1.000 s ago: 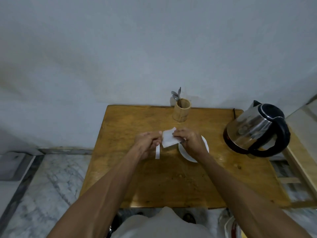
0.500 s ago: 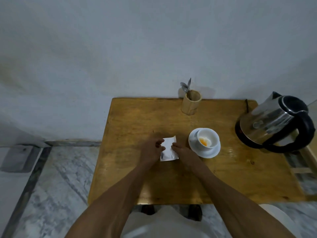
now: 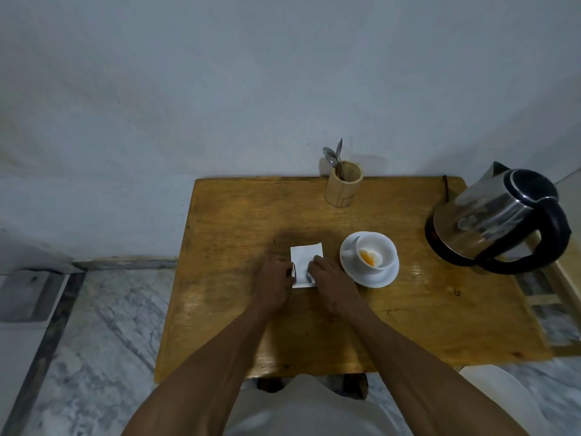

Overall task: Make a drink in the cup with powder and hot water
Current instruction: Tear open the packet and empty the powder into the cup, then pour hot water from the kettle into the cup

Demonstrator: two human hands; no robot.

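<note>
A white cup point(image 3: 374, 251) with orange powder in its bottom stands on a white saucer point(image 3: 382, 276) on the wooden table point(image 3: 408, 309). Left of it a white powder sachet point(image 3: 304, 258) lies flat on the table. My left hand point(image 3: 274, 283) rests at the sachet's left edge and my right hand point(image 3: 327, 278) presses its lower right corner. Both hands touch the sachet with their fingertips. A steel kettle point(image 3: 490, 221) with a black handle stands at the table's right edge.
A bamboo holder point(image 3: 342, 188) with two spoons point(image 3: 333, 155) stands at the back of the table against the white wall. Marble floor lies to the left. A white rounded object point(image 3: 503, 401) shows at the bottom right.
The sachet was held up over the cup a second ago; both hands have brought it down and left onto the table. The cup with orange powder is now uncovered.
</note>
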